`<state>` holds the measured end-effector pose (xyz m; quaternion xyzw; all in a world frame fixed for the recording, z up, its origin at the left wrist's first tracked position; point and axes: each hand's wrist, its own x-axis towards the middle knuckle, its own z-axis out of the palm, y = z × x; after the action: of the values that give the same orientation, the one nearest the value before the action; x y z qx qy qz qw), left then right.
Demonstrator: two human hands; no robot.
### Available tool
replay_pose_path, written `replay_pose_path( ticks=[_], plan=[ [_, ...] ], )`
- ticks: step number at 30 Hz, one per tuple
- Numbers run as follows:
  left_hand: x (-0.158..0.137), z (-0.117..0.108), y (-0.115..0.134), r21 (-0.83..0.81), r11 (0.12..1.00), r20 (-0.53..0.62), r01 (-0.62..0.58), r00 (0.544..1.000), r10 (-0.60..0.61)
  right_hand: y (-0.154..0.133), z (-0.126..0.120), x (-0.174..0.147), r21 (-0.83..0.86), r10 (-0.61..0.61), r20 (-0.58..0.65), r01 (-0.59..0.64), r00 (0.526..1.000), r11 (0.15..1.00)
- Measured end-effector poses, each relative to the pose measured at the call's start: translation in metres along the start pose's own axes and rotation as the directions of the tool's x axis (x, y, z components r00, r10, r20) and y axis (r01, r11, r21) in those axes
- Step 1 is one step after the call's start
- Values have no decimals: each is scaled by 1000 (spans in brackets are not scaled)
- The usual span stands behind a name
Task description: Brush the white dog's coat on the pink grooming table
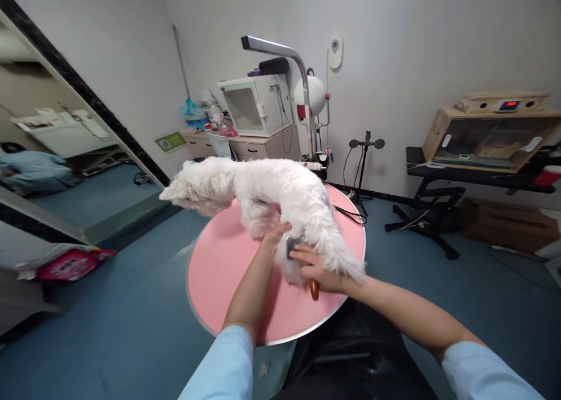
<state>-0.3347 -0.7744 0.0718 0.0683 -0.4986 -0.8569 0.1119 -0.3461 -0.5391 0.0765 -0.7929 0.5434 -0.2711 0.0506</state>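
Note:
A white fluffy dog [280,183] stands on a round pink grooming table [219,271], its head to the left and its hindquarters toward me. My left hand [276,235] is at the dog's hind leg, thumb against the fur; its other fingers are mostly hidden by leg and fur. In my right hand [322,273] is a slicker brush [293,245] with a brown wooden handle, fingers laid over its back. The brush head rests on the fur of the same hind leg. The dog's tail hangs over beside my right wrist.
A metal grooming arm [302,72] rises behind the table. Further back are a white cabinet dryer [254,104] on drawers, a black stand [363,160] and a wooden glass-fronted box [486,137]. A mirror [87,148] leans at left, near a pink package [72,264].

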Motion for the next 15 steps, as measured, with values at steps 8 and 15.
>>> replay_pose_path(
  ticks=[8, 15],
  plan=[
    [-5, 4, -5, -13, 1000, -87, 26, 996, -27, 4, 4, 1, -81, -71, 12, 72, 997, 994],
    [-8, 9, -7, -46, 993, -85, 107, 990, -111, 17, -2, -4, -7, -193, 37, 193, 981, 981]
  ],
)
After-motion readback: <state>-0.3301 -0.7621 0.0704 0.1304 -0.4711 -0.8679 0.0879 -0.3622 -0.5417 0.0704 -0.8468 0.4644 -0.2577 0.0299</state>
